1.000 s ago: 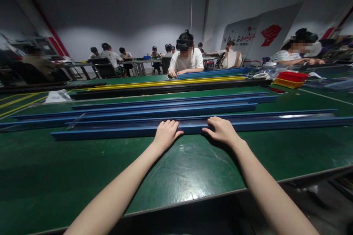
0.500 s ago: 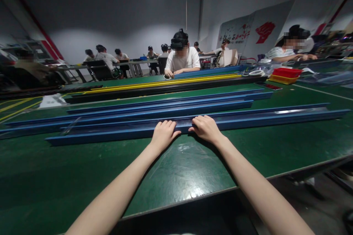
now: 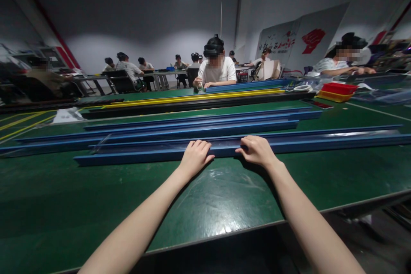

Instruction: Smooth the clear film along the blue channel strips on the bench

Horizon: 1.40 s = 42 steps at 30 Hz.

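A long blue channel strip point(image 3: 154, 154) with raised side walls lies crosswise on the green table point(image 3: 205, 197), nearest me. Clear film shows inside its trough. My left hand point(image 3: 195, 156) curls over it near the middle, fingers across the trough and thumb at the near wall. To the right of that, my right hand point(image 3: 257, 150) is closed round the same channel, its fingertips mostly hidden behind the near wall. A short gap separates the two hands. More blue channels point(image 3: 224, 129) lie just behind, roughly parallel.
Farther back lie a yellow strip point(image 3: 192, 96) and a black strip point(image 3: 205, 103). Red and yellow trays point(image 3: 338, 90) and a white cable coil point(image 3: 302, 88) stand back right. A co-worker point(image 3: 218, 66) in a headset sits opposite. The table's front edge point(image 3: 231, 230) runs below my forearms.
The near blue channel has slid to the right, and my right hand has moved right with it. My left hand has hardly moved, so the gap between my hands is wider.
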Available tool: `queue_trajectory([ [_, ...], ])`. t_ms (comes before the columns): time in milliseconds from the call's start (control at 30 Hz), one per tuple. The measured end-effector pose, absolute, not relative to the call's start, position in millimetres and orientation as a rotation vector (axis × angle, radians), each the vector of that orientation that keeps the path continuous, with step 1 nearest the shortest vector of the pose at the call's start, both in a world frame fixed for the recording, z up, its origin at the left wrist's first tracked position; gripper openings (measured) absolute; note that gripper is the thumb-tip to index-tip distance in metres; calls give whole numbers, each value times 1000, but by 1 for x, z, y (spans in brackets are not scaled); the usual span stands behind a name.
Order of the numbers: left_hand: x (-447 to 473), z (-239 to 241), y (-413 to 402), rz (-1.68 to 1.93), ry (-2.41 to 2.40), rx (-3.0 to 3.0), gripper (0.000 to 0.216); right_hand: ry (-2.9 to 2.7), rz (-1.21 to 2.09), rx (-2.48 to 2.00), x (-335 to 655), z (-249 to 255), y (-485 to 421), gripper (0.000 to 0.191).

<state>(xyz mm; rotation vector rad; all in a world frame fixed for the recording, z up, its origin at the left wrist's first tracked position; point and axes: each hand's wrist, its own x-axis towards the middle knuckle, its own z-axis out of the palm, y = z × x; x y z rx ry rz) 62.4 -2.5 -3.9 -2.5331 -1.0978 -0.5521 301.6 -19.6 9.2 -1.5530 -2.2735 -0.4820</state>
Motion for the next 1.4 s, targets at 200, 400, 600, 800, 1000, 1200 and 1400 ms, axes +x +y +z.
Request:
queue_trajectory([
  [200,63,-7,-1,-548,-1118,-2504,34,-2225,-478,-1557,307,6,-21,23],
  [400,64,-8,0,-547,-1137,-2507,26,-2215,-415,-1541,306,4,-21,23],
  [600,63,-7,0,-505,-1189,-2528,27,-2233,-351,-1511,302,4,-22,21],
  [800,63,-7,-1,-495,-1214,-2540,28,-2276,-340,-1498,293,2,-21,20],
  [1000,64,-4,-1,-453,-1238,-2539,28,-2274,-315,-1486,288,2,-19,22],
  [1200,65,-3,-1,-426,-1252,-2556,28,-2329,-347,-1363,278,1,-15,27],
  [1400,66,-2,-1,-425,-1262,-2566,28,-2454,-357,-1359,270,-1,-16,31],
])
